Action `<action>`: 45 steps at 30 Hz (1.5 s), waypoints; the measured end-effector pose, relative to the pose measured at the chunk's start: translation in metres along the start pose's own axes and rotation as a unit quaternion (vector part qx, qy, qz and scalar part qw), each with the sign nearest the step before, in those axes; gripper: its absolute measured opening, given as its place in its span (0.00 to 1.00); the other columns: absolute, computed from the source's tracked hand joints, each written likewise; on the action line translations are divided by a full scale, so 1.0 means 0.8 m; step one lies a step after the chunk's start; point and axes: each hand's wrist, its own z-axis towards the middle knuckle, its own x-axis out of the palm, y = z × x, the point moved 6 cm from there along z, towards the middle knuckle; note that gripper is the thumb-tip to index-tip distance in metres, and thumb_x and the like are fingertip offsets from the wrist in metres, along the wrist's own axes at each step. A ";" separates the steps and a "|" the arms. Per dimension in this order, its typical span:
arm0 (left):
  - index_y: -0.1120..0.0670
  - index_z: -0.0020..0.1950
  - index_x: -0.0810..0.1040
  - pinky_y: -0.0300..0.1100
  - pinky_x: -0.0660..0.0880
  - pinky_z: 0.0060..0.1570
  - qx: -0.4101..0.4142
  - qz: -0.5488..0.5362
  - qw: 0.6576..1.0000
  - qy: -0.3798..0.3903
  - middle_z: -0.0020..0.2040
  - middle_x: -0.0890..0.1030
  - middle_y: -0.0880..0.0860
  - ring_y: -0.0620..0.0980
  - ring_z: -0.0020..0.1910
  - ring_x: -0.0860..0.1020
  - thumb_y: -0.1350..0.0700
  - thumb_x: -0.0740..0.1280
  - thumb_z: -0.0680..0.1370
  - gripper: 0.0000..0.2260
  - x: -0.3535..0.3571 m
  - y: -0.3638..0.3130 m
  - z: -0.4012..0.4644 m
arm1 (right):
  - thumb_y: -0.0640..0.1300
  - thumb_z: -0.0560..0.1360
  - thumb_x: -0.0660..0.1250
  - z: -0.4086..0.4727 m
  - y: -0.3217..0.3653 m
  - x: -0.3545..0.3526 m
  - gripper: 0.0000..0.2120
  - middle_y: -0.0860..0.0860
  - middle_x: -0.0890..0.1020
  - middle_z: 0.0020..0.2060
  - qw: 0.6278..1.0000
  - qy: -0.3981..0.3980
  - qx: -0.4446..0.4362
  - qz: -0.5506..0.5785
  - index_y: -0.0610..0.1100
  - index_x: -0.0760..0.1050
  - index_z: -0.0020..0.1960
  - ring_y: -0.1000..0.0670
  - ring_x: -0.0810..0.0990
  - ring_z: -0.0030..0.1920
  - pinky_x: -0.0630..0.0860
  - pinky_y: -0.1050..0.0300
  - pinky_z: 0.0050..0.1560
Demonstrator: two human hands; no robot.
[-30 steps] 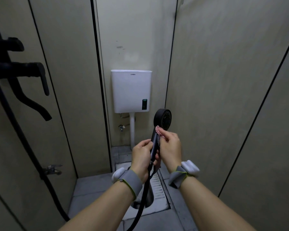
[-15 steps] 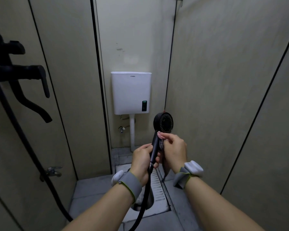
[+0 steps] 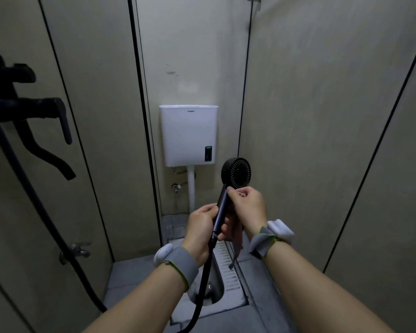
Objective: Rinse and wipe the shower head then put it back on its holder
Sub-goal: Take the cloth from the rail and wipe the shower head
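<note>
Left hand [image 3: 203, 230] grips shower head [image 3: 235, 173] by handle, upright at chest height. Right hand [image 3: 247, 207] pinches what looks like dark cloth [image 3: 235, 233] against handle, below face.

A grey tiled floor [image 3: 139, 272] fills the lower centre of the frame, with a squat toilet pan [image 3: 222, 280] set into it, its ribbed footrest at the right. A raised tiled step [image 3: 172, 227] sits behind it, just above frame centre.
</note>
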 end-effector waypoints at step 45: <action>0.60 0.47 0.75 0.37 0.62 0.18 0.054 0.022 0.998 -0.030 0.30 0.71 0.55 0.49 0.24 0.68 0.61 0.55 0.82 0.10 -0.004 -0.011 -0.002 | 0.45 0.79 0.58 -0.031 0.044 0.018 0.12 0.48 0.72 0.50 0.969 0.048 -0.191 -0.146 0.49 0.79 0.57 0.43 0.79 0.44 0.77 0.51 0.47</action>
